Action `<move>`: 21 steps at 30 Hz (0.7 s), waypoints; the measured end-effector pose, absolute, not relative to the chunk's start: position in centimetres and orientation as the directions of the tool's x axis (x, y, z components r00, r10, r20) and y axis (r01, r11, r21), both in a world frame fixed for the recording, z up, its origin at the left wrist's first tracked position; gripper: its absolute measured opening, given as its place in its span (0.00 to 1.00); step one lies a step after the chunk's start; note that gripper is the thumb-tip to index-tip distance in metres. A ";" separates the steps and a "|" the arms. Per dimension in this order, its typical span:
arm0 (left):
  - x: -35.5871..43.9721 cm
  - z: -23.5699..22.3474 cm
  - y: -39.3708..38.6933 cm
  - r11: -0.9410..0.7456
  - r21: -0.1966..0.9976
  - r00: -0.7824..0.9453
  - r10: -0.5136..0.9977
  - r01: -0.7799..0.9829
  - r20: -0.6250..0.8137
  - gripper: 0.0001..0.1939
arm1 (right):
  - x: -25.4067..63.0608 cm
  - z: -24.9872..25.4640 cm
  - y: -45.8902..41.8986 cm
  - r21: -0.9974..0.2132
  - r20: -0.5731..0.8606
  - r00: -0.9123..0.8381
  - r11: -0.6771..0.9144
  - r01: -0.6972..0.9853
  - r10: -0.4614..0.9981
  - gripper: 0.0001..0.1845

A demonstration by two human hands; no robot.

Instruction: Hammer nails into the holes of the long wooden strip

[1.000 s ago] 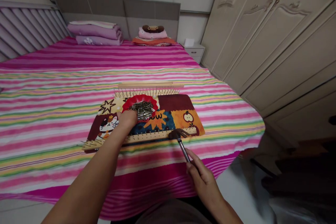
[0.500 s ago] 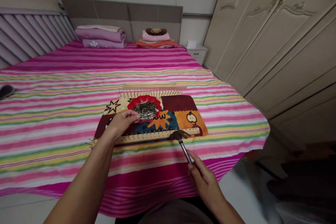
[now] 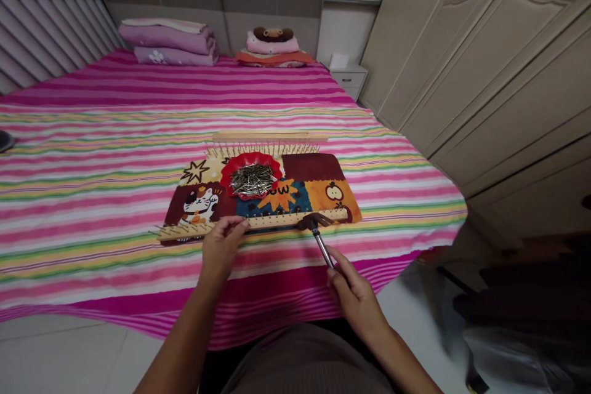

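My right hand is wrapped round the metal handle of a claw hammer, whose dark head rests on or just above the right part of a wooden strip. Nails stand up along the strip, tilted ones at its left end. My left hand is closed in a pinch at the strip's near edge, around its middle; what the fingertips hold is too small to make out. Behind the strip, a red scalloped bowl holds a heap of nails. Both lie on a patterned mat with a cat and apples on it.
Behind the bowl lies another wooden strip with upright nails, and a plain wooden piece beyond it. All sit on a bed with a striped sheet. Folded bedding is at the headboard. Wardrobes stand at right.
My left hand has moved from the bowl's near rim down to the wooden strip, uncovering the cat on the mat. The hammer stays over the strip's right part. The view has tilted downward.
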State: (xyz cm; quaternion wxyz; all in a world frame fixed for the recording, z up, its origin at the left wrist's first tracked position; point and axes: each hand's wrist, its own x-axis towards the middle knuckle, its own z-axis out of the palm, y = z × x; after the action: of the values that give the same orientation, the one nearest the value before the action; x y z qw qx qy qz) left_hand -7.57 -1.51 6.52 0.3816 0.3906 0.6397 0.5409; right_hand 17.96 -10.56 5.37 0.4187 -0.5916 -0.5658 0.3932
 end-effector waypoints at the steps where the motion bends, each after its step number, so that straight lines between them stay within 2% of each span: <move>1: -7.2 5.9 -1.7 0.112 0.988 -0.444 0.895 0.107 -0.053 0.17 | 17.9 5.4 -10.5 -0.941 0.005 0.044 -0.011 0.339 0.999 0.25; 9: -5.2 3.2 -1.6 0.039 0.957 -0.586 0.798 0.286 0.142 0.12 | 17.6 5.5 -10.7 -0.957 -0.018 0.011 -0.020 0.289 1.000 0.25; 16: -4.8 3.2 -2.0 -0.046 0.885 -0.520 0.794 0.464 0.314 0.12 | 17.6 5.4 -10.8 -0.951 -0.013 0.004 -0.014 0.309 1.000 0.25; 21: -4.6 2.5 -2.1 -0.008 0.902 -0.553 0.787 0.433 0.272 0.12 | 17.5 5.6 -10.8 -0.938 0.022 0.013 0.016 0.345 1.000 0.24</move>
State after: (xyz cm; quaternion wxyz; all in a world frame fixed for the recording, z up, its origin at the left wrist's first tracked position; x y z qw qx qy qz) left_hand -4.59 -2.10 2.50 0.1603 0.4447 0.6859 0.5532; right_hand 17.46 -10.77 5.57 0.4134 -0.5791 -0.5805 0.3958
